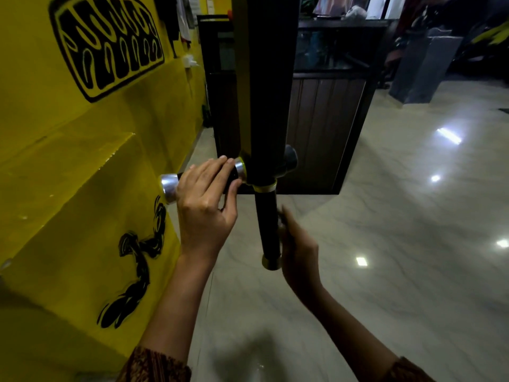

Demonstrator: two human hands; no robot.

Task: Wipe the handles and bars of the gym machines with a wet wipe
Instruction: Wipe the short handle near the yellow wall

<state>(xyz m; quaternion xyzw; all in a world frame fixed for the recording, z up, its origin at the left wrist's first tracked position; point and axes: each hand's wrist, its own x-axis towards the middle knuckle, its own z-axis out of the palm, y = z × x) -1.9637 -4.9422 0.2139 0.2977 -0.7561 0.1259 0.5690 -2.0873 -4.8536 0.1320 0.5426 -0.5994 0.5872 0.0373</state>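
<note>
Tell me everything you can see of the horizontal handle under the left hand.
The horizontal handle is a short black grip with a shiny silver cap at its free end. A silver collar, edged in yellow, sits where it joins the black column. It sticks out sideways toward the yellow wall. The left hand wraps it, fingers over the top and thumb beneath, hiding most of the grip.

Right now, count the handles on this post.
3: left handle in the left hand; lower handle by the right hand; right stub behind the post. Others may be hidden.
</note>
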